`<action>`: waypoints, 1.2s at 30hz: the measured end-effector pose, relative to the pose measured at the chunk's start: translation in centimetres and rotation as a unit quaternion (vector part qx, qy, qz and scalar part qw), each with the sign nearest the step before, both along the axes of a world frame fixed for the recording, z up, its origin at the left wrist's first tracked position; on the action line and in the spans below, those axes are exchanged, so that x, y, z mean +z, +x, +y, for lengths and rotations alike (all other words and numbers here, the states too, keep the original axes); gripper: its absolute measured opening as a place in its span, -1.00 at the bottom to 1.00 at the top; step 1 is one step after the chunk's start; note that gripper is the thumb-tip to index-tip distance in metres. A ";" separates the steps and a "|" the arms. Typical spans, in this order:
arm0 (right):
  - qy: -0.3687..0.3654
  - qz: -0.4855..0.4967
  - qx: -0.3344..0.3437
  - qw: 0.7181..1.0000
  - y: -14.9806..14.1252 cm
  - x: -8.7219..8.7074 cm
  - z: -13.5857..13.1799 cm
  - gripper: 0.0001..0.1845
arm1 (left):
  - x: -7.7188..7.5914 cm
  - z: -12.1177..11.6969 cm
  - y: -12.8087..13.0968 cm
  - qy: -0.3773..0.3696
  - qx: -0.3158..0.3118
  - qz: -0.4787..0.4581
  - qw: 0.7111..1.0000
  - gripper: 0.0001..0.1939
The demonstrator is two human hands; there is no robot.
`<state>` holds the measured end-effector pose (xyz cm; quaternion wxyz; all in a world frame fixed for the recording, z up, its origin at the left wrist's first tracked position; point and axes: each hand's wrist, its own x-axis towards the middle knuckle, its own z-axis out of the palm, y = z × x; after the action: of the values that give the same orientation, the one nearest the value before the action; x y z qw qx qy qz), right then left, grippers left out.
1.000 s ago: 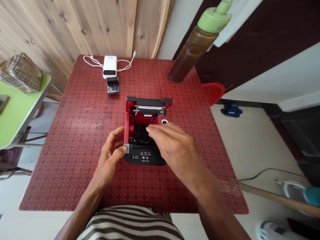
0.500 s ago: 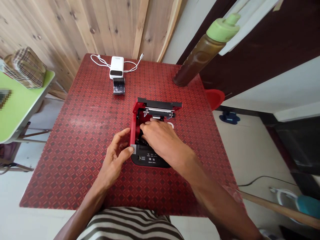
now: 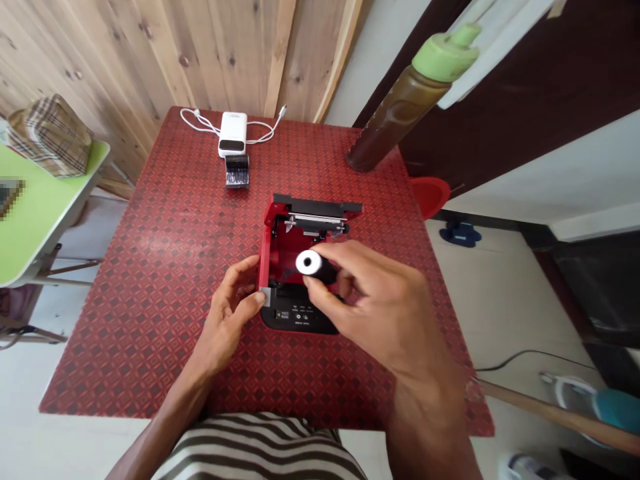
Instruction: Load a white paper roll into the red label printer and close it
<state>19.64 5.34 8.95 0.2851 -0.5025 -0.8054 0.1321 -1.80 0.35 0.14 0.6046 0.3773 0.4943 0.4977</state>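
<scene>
Red diamonds pattern the table [image 3: 125, 347], where a printer [image 3: 300, 321] sits, its lid [image 3: 317, 208] raised at twelve o'clock and its red-walled bay [image 3: 284, 257] open. From four o'clock, the right hand [image 3: 385, 300] pinches a black roll [image 3: 327, 271] between thumb and fingers over the bay, the white end facing nine; whether it touches inside is unclear. The left hand [image 3: 235, 310], fingers loosely parted, touches the printer's side at eight. One brown bottle [image 3: 390, 113], its fill hard to tell, stands toward one o'clock.
</scene>
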 end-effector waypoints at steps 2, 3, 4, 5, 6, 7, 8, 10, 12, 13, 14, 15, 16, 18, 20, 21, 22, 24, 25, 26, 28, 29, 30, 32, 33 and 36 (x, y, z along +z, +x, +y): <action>-0.030 0.130 -0.008 0.991 2.2 -0.5 -1.1 -0.79 | -0.2 -0.1 -0.1 0.001 0.000 -0.002 1.000 -0.44; -0.051 0.192 -0.012 0.980 3.3 -1.1 -1.7 -0.77 | -0.3 -0.1 -0.1 0.003 0.000 -0.004 1.000 -0.44; -0.079 0.242 -0.026 0.967 4.4 -1.8 -2.2 -0.75 | -0.5 -0.1 -0.2 0.006 0.000 -0.006 1.000 -0.43; -0.087 0.285 -0.047 0.954 5.3 -2.7 -2.7 -0.75 | -0.6 -0.1 -0.2 0.007 0.000 -0.006 1.000 -0.43; -0.088 0.316 -0.070 0.942 6.1 -3.7 -3.2 -0.77 | -0.8 -0.1 -0.3 0.009 -0.001 -0.005 1.000 -0.43; -0.103 0.333 -0.094 0.933 6.8 -4.7 -3.7 -0.77 | -0.9 -0.2 -0.3 0.010 0.000 -0.002 1.000 -0.43; -0.122 0.339 -0.112 0.926 7.2 -5.7 -4.0 -0.77 | -1.1 -0.1 -0.3 0.011 0.001 0.001 1.000 -0.44; -0.165 0.325 -0.131 0.922 7.6 -7.5 -4.6 -0.75 | -1.3 -0.1 -0.4 0.015 0.008 0.008 1.000 -0.45; -0.189 0.293 -0.130 0.928 7.6 -8.7 -4.8 -0.72 | -1.5 0.0 -0.4 0.021 0.011 0.009 1.000 -0.46; -0.189 0.273 -0.124 0.935 7.5 -9.0 -4.7 -0.71 | -1.6 0.0 -0.4 0.024 0.011 0.007 1.000 -0.46; -0.184 0.253 -0.116 0.943 7.3 -9.3 -4.7 -0.69 | -1.6 0.0 -0.5 0.026 0.011 0.005 1.000 -0.47; -0.179 0.233 -0.105 0.950 7.1 -9.4 -4.5 -0.67 | -1.7 0.1 -0.5 0.027 0.010 0.003 1.000 -0.47; -0.174 0.212 -0.092 0.957 6.9 -9.5 -4.4 -0.66 | -1.7 0.1 -0.5 0.027 0.010 0.002 1.000 -0.47; -0.173 0.184 -0.065 0.965 6.5 -9.6 -4.2 -0.65 | -1.8 0.2 -0.5 0.030 0.013 0.002 0.999 -0.47; -0.184 0.175 -0.047 0.966 6.1 -9.6 -4.1 -0.65 | -1.8 0.2 -0.5 0.034 0.014 -0.001 0.999 -0.48; -0.191 0.174 -0.044 0.965 6.1 -9.7 -4.1 -0.64 | -1.7 0.3 -0.5 0.035 0.014 -0.003 0.999 -0.48; -0.198 0.174 -0.043 0.964 6.0 -9.7 -4.2 -0.62 | -1.7 0.3 -0.5 0.036 0.014 -0.005 0.999 -0.49; -0.210 0.172 -0.048 0.961 6.1 -9.7 -4.4 -0.56 | -1.6 0.3 -0.5 0.035 0.015 -0.003 0.999 -0.48; -0.214 0.170 -0.053 0.961 6.3 -9.8 -4.5 -0.52 | -1.5 0.3 -0.5 0.034 0.015 0.001 0.999 -0.47; -0.217 0.168 -0.056 0.960 6.4 -9.7 -4.6 -0.49 | -1.4 0.3 -0.4 0.032 0.015 0.005 0.999 -0.46; -0.218 0.169 -0.059 0.959 6.9 -9.6 -4.8 -0.44 | -1.3 0.2 -0.4 0.027 0.013 0.008 1.000 -0.46; -0.216 0.169 -0.059 0.960 7.3 -9.4 -4.9 -0.44 | -1.3 0.2 -0.4 0.026 0.012 0.006 1.000 -0.47; -0.214 0.168 -0.060 0.961 7.6 -9.2 -5.0 -0.46 | -1.3 0.2 -0.4 0.026 0.010 0.002 1.000 -0.48; -0.212 0.167 -0.077 0.960 8.5 -8.7 -4.8 -0.55 | -1.2 0.2 -0.4 0.027 0.010 -0.004 1.000 -0.50; -0.210 0.171 -0.093 0.958 8.9 -8.4 -4.5 -0.61 | -1.2 0.2 -0.4 0.026 0.010 -0.005 1.000 -0.50; -0.163 0.193 -0.156 0.955 9.9 -7.7 -2.8 -0.76 | -1.2 0.3 -0.4 0.022 0.012 -0.002 1.000 -0.49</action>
<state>29.51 2.52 1.21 0.3667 -0.6263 -0.6141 0.3101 -2.19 0.61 -1.10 0.5912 0.3834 0.4863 0.5167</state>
